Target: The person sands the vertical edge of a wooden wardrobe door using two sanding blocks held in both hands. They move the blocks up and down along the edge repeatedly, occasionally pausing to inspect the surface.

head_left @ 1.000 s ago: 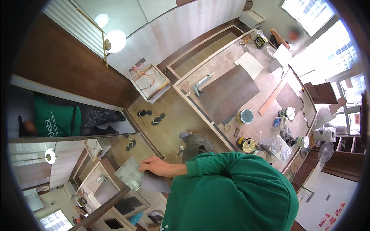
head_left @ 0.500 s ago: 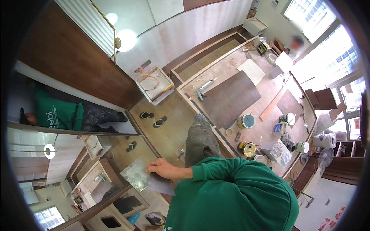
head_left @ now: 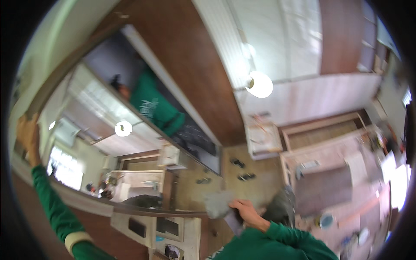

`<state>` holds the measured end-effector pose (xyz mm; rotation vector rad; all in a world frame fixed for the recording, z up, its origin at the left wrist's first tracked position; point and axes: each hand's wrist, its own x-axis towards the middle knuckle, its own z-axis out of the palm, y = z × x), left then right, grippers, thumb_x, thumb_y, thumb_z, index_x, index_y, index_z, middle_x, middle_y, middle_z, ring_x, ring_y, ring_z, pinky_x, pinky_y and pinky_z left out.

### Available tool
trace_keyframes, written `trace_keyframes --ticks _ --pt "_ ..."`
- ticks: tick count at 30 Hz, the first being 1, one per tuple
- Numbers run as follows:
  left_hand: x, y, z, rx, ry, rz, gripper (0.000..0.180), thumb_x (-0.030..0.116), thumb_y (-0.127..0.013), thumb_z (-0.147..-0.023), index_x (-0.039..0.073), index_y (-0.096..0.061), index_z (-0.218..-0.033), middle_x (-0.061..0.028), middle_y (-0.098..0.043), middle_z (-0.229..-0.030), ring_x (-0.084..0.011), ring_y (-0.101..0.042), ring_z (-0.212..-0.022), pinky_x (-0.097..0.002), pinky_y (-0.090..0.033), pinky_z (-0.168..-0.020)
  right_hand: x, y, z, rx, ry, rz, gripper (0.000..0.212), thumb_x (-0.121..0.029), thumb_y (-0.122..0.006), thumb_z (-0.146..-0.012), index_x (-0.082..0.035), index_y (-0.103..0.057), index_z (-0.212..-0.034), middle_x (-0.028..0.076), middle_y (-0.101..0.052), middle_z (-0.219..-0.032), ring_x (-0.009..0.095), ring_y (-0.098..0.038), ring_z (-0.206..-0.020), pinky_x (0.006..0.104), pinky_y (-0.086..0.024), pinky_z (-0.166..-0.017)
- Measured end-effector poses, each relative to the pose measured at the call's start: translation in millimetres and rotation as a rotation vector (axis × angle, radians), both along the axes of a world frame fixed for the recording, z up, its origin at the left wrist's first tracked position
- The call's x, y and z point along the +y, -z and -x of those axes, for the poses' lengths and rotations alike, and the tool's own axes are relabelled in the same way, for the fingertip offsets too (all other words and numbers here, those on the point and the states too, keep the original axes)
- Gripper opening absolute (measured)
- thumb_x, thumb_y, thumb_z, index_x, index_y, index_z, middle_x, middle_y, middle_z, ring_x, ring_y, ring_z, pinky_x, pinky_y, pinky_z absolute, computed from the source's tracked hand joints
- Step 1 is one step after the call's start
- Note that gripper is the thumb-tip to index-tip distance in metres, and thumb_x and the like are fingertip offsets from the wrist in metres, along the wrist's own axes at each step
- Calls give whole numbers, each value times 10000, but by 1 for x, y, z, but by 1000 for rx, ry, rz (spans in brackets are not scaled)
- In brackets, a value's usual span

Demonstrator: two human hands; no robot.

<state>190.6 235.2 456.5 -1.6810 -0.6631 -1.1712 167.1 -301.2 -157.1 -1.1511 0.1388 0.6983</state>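
My left hand is stretched out to the far left, its fingers round the dark edge of a large mirrored panel. Blur softens the fingertips there. Low in the middle, my right hand is closed on a thin, flat grey plate that overlaps the panel's lower edge. Below that hand, a second, purplish-grey sheet shows, partly hidden by my sleeve. The mirrored panel reflects the room. A narrow section behind it shows a figure in a green top and dark trousers.
A low wooden platform on the right carries a brown board, a caulking gun and a paint bucket. Black sandals lie on the wooden floor. A white drawer box stands by the wall near a lit lamp.
My view has swung left, so the room has shifted rightward. My left hand, unseen before, now shows at the panel's edge. My right hand still holds the grey plate.
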Motion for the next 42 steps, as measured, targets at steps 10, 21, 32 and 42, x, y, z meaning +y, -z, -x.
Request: trace_keyframes --ticks 10,21,32,42 --pt "-67 23 2 -53 -115 50 677 336 -628 -796 -65 -583 -1340 -226 -571 -1271 -378 -522 -1222 -489 -354 -1125 -46 2 -104 -4 -93 -78 449 -319 -659 -969 49 -702 -1223 98 -693 -1197 227 -601 -1089 358 -449 -992" --pt "-86 6 -13 -35 -269 363 919 390 -739 -692 -99 -484 -1427 -209 -525 -1323 -392 -492 -1227 -503 -388 -1097 -129 -49 -247 -173 -100 -36 278 -276 -666 -934 -9 -741 -951 24 -679 -862 151 -584 -804 330 -470 -730" --pt "-67 9 -23 -80 -302 432 956 321 -685 -662 -94 -430 -1485 -207 -505 -1385 -403 -442 -1321 -490 -354 -1165 -125 -65 -324 -96 -158 -118 209 -229 -657 -915 -31 -721 -893 24 -662 -788 155 -590 -727 337 -484 -689" --pt "-74 2 -25 -208 -376 701 1191 512 -798 -693 -8 -253 -1616 -179 -267 -1671 -388 -198 -1567 -616 -336 -1188 -132 -52 -306 -265 -247 -5 277 -257 -682 -910 12 -745 -890 39 -682 -849 184 -602 -784 360 -479 -712"
